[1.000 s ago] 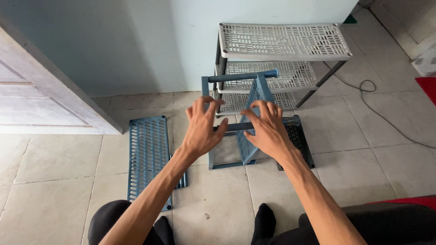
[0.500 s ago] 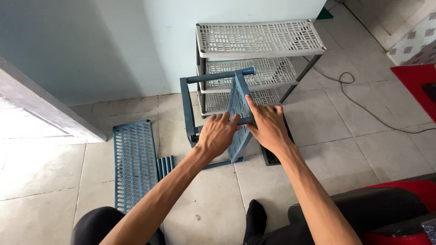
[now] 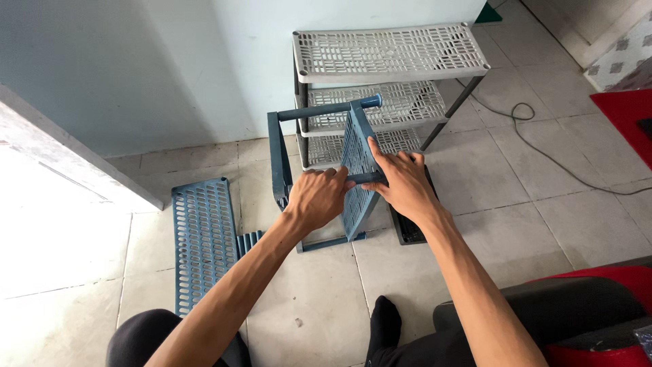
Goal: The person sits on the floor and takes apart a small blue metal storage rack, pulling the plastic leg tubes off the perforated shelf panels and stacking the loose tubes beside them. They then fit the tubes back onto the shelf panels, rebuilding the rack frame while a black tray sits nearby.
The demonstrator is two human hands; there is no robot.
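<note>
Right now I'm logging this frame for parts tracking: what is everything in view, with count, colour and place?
Slotted shelf panel: one, blue, held on edge at centre.
Tube frame: one, blue, around that panel.
Flat slotted panel: one, blue, on the tile floor, left.
Shelf rack: one, grey, three tiers, against the wall.
Cable: one, dark, on floor, right.
Red mat: one, right edge.
Left hand: grips a blue bar at the panel.
Right hand: pressed on the panel.
</note>
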